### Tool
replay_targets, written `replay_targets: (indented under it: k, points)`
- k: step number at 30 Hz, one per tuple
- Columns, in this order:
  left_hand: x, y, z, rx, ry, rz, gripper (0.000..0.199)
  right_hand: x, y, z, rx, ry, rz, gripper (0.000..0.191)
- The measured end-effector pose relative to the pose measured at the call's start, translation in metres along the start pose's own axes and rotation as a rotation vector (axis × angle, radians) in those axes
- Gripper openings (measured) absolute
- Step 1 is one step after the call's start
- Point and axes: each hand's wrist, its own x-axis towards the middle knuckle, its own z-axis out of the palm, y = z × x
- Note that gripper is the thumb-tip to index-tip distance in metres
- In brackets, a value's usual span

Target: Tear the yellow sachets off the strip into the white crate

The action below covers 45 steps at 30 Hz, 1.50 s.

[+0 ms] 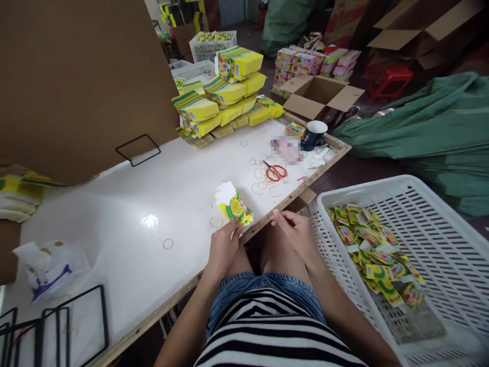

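A small yellow and green paper box (237, 208) with its white end flaps open lies tilted at the table's front edge. The thumb and fingers of my left hand (223, 247) pinch its near end. Apart from the box, my right hand (298, 235) hovers past the table edge over my lap, its thumb and forefinger pressed together. A tiny red-and-white spot shows at those fingertips, too small to name. Several rubber bands (256, 188) and red-handled scissors (275, 172) lie on the white table (126, 224) beyond the box.
Stacked yellow cartons (229, 102) stand at the table's back. A dark mug (314, 136) sits near the right corner. On my right, a white plastic crate (451, 265) holds several small yellow boxes (378, 250). Black wire frames (103, 316) and a tissue pack (53, 270) lie left.
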Motion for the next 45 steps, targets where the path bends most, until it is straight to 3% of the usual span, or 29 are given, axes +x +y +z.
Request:
replay_targets:
  k: [3,7,9,11,12,14,17,25,28,32,36,42,45]
  points:
    - [-0.011,0.011,0.002,-0.067,0.05,0.128,0.024,0.005,0.01,0.019,0.158,-0.111,0.117,0.039]
    - [-0.024,0.025,0.009,-0.296,-0.058,0.345,0.026,0.004,0.012,0.017,0.405,-0.146,0.174,0.038]
    - [-0.022,0.031,0.01,-0.455,0.026,0.262,0.028,-0.003,0.008,0.013,0.48,-0.092,0.17,0.039]
    - [-0.017,0.035,0.009,-0.685,0.115,0.055,0.039,-0.011,0.003,0.012,0.545,-0.088,0.178,0.042]
    - [-0.013,0.036,0.008,-0.816,0.098,-0.06,0.043,-0.016,0.001,0.014,0.579,-0.113,0.187,0.042]
    - [-0.006,0.038,0.006,-1.046,-0.051,-0.237,0.047,-0.023,-0.001,0.019,0.631,-0.182,0.204,0.041]
    - [-0.003,0.038,0.003,-1.199,-0.257,-0.324,0.052,-0.026,-0.003,0.026,0.633,-0.208,0.19,0.038]
    - [-0.001,0.034,0.01,-1.084,-0.107,-0.342,0.04,-0.025,-0.004,0.03,0.456,-0.202,0.143,0.035]
    - [0.0,0.038,0.011,-0.983,-0.016,-0.343,0.038,-0.025,-0.002,0.034,0.355,-0.128,0.112,0.029]
    - [-0.005,0.045,0.006,-0.875,0.042,-0.293,0.062,-0.023,-0.002,0.033,0.289,-0.053,-0.006,0.028]
    - [-0.009,0.046,-0.008,-0.873,-0.154,-0.234,0.064,-0.017,-0.005,0.019,0.351,-0.272,-0.092,0.05]
    - [-0.007,0.043,-0.028,-1.026,-0.424,-0.263,0.05,-0.005,-0.014,-0.004,0.225,-0.48,-0.202,0.031]
    - [-0.008,0.043,-0.029,-1.068,-0.515,-0.29,0.062,-0.002,-0.02,-0.01,0.174,-0.521,-0.244,0.035]
